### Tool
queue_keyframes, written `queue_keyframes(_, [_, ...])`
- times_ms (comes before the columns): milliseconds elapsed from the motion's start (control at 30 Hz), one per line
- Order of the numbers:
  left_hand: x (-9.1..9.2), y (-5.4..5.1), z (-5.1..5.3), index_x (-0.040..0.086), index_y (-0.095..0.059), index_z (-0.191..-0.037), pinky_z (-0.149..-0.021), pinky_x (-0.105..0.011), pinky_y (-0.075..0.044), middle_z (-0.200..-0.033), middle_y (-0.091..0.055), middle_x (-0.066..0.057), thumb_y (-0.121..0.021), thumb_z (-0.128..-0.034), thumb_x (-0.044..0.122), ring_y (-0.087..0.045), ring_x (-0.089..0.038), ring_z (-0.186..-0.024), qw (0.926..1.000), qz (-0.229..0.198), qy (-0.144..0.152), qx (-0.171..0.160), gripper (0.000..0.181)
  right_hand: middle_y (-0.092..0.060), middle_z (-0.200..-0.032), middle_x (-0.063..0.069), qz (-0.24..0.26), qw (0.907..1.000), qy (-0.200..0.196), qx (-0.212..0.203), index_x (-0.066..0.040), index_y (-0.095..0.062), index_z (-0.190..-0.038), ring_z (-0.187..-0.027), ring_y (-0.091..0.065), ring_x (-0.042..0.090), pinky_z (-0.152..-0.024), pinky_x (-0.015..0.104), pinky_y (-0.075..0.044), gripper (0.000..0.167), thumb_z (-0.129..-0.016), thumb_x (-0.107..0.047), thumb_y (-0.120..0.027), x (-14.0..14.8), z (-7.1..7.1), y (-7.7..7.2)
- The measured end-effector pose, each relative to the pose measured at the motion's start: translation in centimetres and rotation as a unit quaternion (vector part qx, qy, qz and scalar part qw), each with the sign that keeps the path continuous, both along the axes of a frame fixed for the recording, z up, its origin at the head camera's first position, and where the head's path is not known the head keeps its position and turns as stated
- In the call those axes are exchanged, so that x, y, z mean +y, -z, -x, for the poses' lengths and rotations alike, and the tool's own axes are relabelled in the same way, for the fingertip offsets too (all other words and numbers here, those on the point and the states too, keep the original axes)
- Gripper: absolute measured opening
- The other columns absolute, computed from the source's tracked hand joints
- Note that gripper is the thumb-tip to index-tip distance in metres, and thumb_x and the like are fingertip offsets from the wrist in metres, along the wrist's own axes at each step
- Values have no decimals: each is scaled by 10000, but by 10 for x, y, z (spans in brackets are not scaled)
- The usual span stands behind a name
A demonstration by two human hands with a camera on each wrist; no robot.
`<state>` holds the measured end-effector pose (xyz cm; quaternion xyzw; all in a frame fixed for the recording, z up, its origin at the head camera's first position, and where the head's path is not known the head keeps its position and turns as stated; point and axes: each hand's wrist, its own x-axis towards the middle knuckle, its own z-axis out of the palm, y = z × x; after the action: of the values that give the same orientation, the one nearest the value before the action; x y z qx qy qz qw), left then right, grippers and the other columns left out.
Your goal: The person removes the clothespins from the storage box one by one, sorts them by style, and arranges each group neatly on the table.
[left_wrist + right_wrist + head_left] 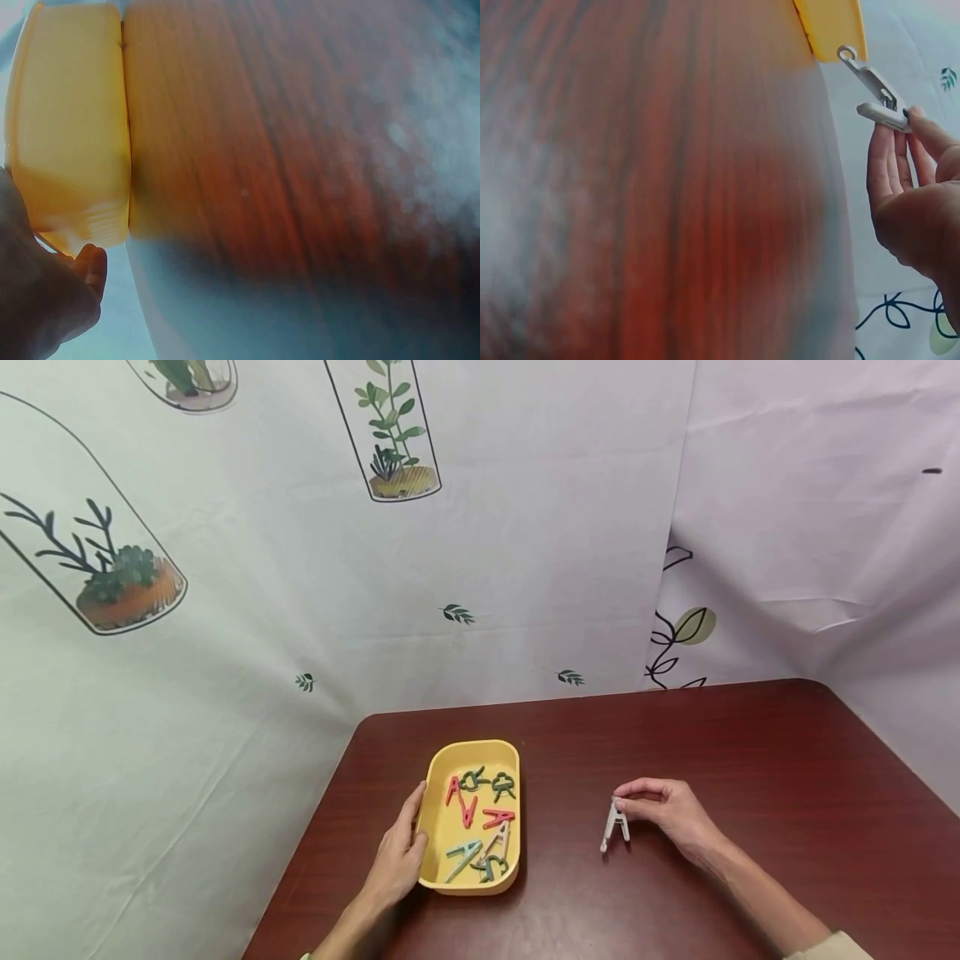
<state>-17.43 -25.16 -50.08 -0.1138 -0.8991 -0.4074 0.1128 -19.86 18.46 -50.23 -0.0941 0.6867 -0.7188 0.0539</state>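
My right hand [672,817] pinches a white clothespin [617,823] by its end, to the right of the yellow tray; in the right wrist view the thumb and fingertips of the hand [919,184] hold the clothespin [885,111]. My left hand [397,858] rests along the left side of the yellow tray [429,843], fingers against its outer wall. The left wrist view shows that hand [56,300] at the tray's wall [71,112]. Inside the tray lie red clips [468,812], a light green clip [464,858], a pale clip [498,841] and dark green clips [503,786].
Under everything is a dark red-brown table [570,910] with rounded far corners. Behind and beside it hangs a pale cloth [525,568] printed with plants and leaves.
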Motion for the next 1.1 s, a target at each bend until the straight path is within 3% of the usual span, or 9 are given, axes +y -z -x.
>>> queue_keyframes(333, [1,0,0,98,-350,-1664,-1073,-222,-413,-1668,-424,-91,-517,-953,-119,-538,-241,-1381,10000,-43,-9,-4,762,-784,-966,178,-157,9995,-281,-23,244,-649,-1181,-803,-773,222,-755,361,-619,364,-935,4,-768,-4,3,4])
queue_keyframes(600, [1,-1,0,117,-344,-1670,-1073,-211,-406,-1673,-415,-86,-514,-958,-112,-529,-234,-1389,10000,-55,-27,-64,767,-780,-980,188,-577,9978,-237,-205,200,-699,-1137,-796,-748,176,-724,368,-620,312,-927,-14,-784,-8,4,3])
queue_keyframes(900, [1,-1,0,99,-338,-1669,-1082,-175,-372,-1676,-409,-90,-513,-958,-110,-507,-244,-1419,9999,-70,-1,-72,762,-787,-919,132,-1355,9906,-170,-86,91,-776,-1068,-755,-709,177,-666,312,-584,221,-909,-57,-813,-10,2,1])
queue_keyframes(1100, [0,0,0,92,-341,-1667,-1080,-202,-394,-1672,-415,-93,-516,-953,-112,-521,-244,-1401,10000,-57,2,-44,763,-788,-907,128,-1505,9886,-90,-24,92,-775,-1062,-757,-712,178,-658,308,-580,216,-904,-50,-813,-11,1,1])
